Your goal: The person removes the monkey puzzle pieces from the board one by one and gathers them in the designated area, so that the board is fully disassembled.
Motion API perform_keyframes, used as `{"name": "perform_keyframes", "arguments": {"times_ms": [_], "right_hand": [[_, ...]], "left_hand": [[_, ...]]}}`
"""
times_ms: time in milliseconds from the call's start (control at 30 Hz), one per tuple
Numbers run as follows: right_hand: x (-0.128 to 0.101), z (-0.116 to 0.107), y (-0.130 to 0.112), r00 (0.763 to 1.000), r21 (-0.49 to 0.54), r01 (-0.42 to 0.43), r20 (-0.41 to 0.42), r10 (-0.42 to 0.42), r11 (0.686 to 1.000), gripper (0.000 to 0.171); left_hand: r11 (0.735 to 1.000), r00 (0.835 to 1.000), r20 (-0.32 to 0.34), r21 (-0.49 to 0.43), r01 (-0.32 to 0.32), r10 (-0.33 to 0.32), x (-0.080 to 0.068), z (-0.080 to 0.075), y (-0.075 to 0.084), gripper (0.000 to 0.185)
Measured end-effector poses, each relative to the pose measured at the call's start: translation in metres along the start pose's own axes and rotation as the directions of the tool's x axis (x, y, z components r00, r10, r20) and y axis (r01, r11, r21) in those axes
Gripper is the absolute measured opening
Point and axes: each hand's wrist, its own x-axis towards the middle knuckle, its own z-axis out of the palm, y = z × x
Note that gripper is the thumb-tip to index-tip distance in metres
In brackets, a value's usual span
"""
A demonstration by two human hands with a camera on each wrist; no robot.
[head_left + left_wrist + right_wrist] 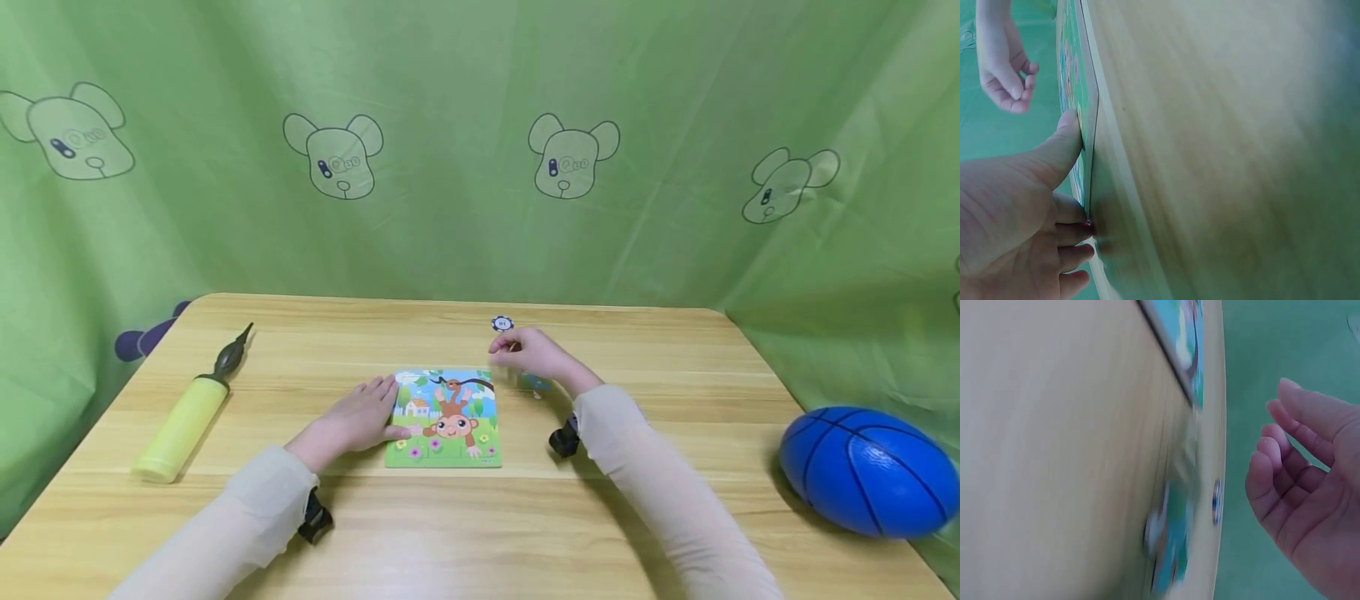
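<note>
- At far left, a yellow pump with a dark nozzle [182, 429] is laid on the wooden surface [465, 533].
- The left grip [358, 415] is placed at the left edge of the puzzle board; the thumb is rested on its face and nothing is clasped.
- The puzzle board [444, 421], printed with a monkey, is set flat between both grips. It is judged light, stiff and thin, with a smooth face on which fingers may slip. It is best held by opposite edges; if tilted, pieces could be shed.
- A small round chip [502, 322] is located near the far edge.
- The right grip [531, 353] is held above the surface, fingers loosely bent, with nothing seen grasped.
- Blue-green printed matter [536, 383] is partly hidden beneath the right wrist; its form is blurred.
- At far right, a blue ball [870, 472] is positioned.
</note>
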Motion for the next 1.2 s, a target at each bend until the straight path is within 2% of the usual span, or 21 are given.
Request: {"name": "perform_keyframes", "arguments": {"times_ms": [267,467,600,733,833,1200], "right_hand": [[0.017,0.029,-0.022,0.986,-0.029,0.129,0.108,-0.125,0.991,0.02],[0.022,0.046,-0.032,0.966,-0.048,0.124,0.236,-0.11,0.991,0.027],[0.024,0.053,-0.039,0.952,-0.131,0.144,0.288,-0.102,0.981,0.031],[0.025,0.057,-0.043,0.944,-0.23,0.176,0.316,-0.098,0.957,0.035],[0.025,0.058,-0.043,0.941,-0.262,0.176,0.329,-0.084,0.949,0.038],[0.024,0.06,-0.045,0.935,-0.265,0.167,0.349,-0.067,0.95,0.041]], "left_hand": [[1.0,1.0,-0.002,-0.007,0.004,-0.004,0.001,0.001,0.001,0.079],[1.0,1.0,0.004,-0.005,0.009,-0.009,0.002,0.001,0.001,0.079],[1.0,1.0,0.003,-0.009,0.003,-0.003,0.002,0.001,0.0,0.079],[1.0,1.0,0.002,-0.008,0.001,-0.001,0.003,0.001,0.0,0.08],[1.0,1.0,-0.002,-0.004,-0.001,0.001,0.002,0.001,0.0,0.08],[1.0,1.0,0.009,-0.023,0.008,-0.008,0.0,-0.001,0.001,0.078]]}}
